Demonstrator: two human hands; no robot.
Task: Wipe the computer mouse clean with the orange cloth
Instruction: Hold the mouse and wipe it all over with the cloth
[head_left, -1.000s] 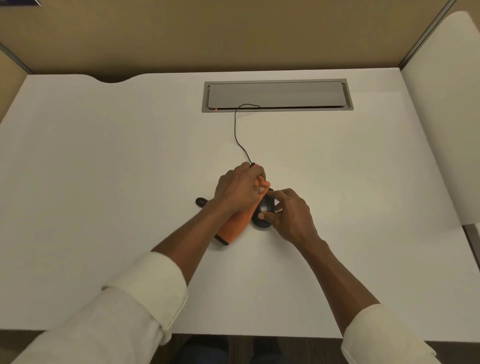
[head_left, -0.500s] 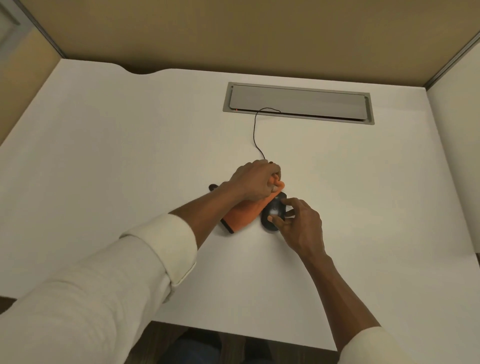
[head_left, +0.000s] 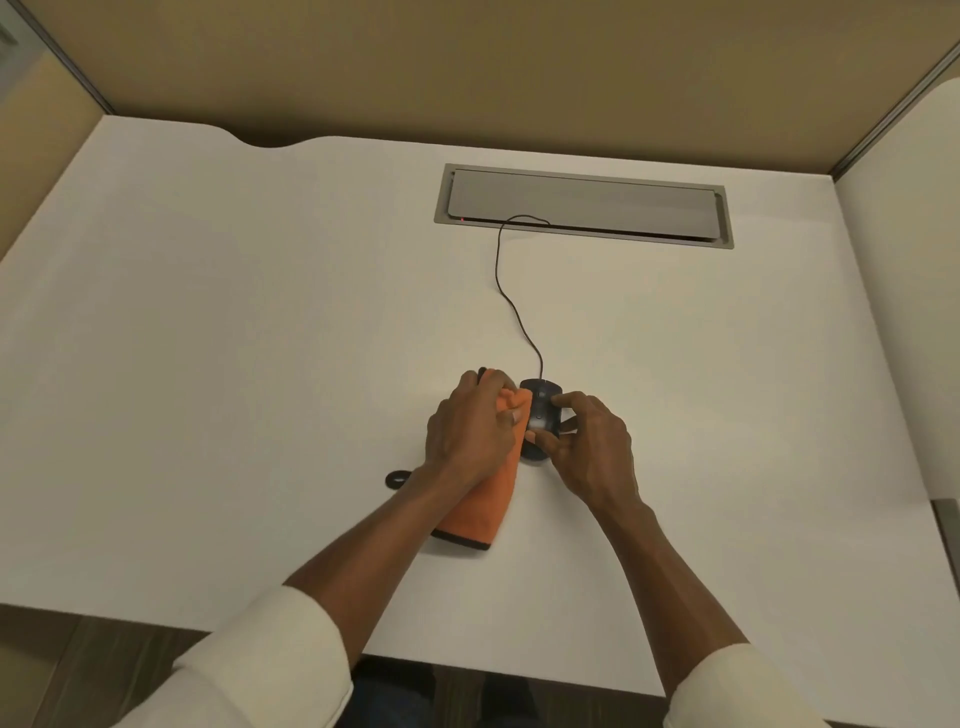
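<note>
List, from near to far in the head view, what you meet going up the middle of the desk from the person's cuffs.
Orange cloth → left hand and right hand, side by side → computer mouse → mouse cable → grey cable hatch in the white desk.

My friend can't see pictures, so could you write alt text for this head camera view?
A person's left hand presses an orange cloth against the left side of a black wired mouse, which the right hand steadies on a white desk. The mouse's cable runs to a grey hatch.
</note>
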